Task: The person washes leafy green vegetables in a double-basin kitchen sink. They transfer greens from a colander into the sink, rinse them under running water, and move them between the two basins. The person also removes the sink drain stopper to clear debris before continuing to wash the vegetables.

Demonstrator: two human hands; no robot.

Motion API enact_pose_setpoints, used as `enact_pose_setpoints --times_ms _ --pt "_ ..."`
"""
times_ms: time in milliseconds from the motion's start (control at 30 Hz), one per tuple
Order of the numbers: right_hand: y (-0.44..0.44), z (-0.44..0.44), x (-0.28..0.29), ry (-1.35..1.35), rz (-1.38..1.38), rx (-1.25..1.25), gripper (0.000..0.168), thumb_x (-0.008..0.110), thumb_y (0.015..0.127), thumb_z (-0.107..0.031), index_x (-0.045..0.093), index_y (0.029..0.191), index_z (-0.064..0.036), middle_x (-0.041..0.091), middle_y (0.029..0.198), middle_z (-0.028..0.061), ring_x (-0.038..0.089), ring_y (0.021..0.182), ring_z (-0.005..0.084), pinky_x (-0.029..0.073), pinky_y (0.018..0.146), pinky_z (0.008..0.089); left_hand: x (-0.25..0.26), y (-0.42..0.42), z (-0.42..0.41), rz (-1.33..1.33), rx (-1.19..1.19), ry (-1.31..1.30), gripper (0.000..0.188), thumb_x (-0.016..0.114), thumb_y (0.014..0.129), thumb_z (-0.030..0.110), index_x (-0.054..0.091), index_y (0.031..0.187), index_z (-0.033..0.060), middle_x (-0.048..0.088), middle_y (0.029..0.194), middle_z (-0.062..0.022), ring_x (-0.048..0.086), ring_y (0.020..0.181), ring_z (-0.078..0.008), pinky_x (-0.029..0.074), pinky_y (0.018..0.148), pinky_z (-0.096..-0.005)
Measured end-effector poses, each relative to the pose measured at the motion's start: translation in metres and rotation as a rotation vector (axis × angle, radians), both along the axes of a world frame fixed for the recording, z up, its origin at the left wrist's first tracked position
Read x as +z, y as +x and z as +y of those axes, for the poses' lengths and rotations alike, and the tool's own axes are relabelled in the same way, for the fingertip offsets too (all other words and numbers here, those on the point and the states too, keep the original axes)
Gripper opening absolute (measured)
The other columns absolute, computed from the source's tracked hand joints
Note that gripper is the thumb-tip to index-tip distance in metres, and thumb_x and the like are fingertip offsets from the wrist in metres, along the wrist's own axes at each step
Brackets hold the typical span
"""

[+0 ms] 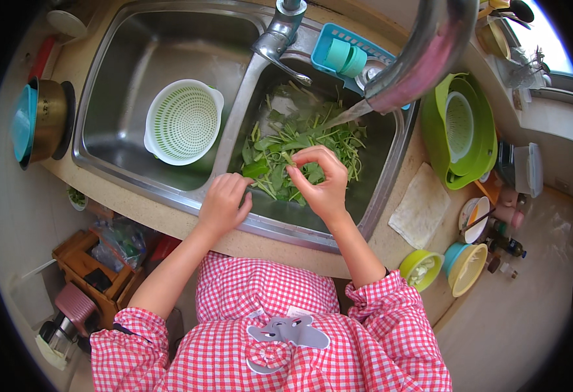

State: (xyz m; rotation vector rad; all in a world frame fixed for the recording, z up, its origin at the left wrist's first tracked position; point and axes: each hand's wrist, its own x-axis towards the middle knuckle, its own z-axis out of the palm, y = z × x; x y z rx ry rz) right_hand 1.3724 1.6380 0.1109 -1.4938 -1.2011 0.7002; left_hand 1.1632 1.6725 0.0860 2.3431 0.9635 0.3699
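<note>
Leafy green vegetables with cut stems [311, 142] lie in water in the right basin of a steel double sink. Water runs onto them from the faucet spout [389, 93]. My right hand [321, 181] is over the greens, pinching a short green stem piece [287, 158] between thumb and forefinger. At the sink's front edge by the divider rests my left hand [225, 201], its fingertips close to a leaf; whether it grips anything is hidden. A white and green colander [184, 122] sits in the left basin [120, 98].
A blue plastic basket [323, 39] with teal cups stands behind the right basin. To the right are nested green basins [482, 132], a folded cloth [420, 206] and several bowls. A metal pot [46, 120] stands left of the sink. The faucet lever [286, 66] overhangs the divider.
</note>
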Motion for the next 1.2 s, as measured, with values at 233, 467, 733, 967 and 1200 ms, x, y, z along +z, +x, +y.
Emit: enact_pose_setpoints --times_ms 233,467,733,967,1200 --pt "-0.003 -0.013 0.016 0.050 0.904 -0.036 0.014 0.059 0.082 0.001 0.053 0.095 0.000 0.063 0.097 0.0155 0.063 0.085 0.0216 0.052 0.081 0.0354 0.001 -0.001 0.000 -0.013 -0.003 0.005 0.023 0.060 0.073 0.007 0.055 0.095 0.0014 0.054 0.086 -0.0137 0.053 0.086 -0.0320 0.042 0.080 -0.0398" --pt "0.001 -0.017 0.019 0.005 1.473 -0.101 0.016 0.057 0.088 -0.012 0.053 0.102 -0.007 0.064 0.098 0.0120 0.064 0.084 0.0172 0.048 0.086 0.0299 0.000 -0.002 0.000 -0.013 0.001 -0.012 0.023 0.060 0.074 0.007 0.055 0.095 0.0014 0.054 0.086 -0.0139 0.053 0.087 -0.0322 0.042 0.080 -0.0402" --pt "-0.003 -0.018 0.012 -0.047 1.668 -0.128 0.016 0.057 0.089 -0.014 0.055 0.102 -0.008 0.065 0.097 0.0106 0.063 0.088 0.0183 0.046 0.090 0.0322 -0.001 -0.002 0.000 -0.021 0.008 -0.024 0.023 0.060 0.074 0.008 0.056 0.096 0.0016 0.054 0.087 -0.0136 0.053 0.088 -0.0319 0.041 0.080 -0.0408" --pt "-0.001 -0.017 0.019 -0.044 1.653 -0.145 0.011 0.055 0.089 -0.013 0.058 0.097 -0.006 0.068 0.090 0.0077 0.066 0.082 0.0155 0.043 0.097 0.0341 0.001 -0.001 0.002 -0.013 -0.002 -0.057 0.027 0.062 0.074 0.009 0.055 0.099 0.0014 0.055 0.088 -0.0128 0.053 0.088 -0.0307 0.041 0.081 -0.0400" --pt "-0.002 -0.027 0.010 -0.080 1.776 -0.154 0.011 0.055 0.089 -0.012 0.055 0.100 -0.008 0.065 0.095 0.0094 0.062 0.088 0.0166 0.046 0.093 0.0318 0.037 0.044 0.010 -0.463 0.202 -0.519 0.037 0.062 0.079 0.010 0.054 0.113 0.0011 0.058 0.105 -0.0116 0.055 0.102 -0.0238 0.041 0.092 -0.0329"
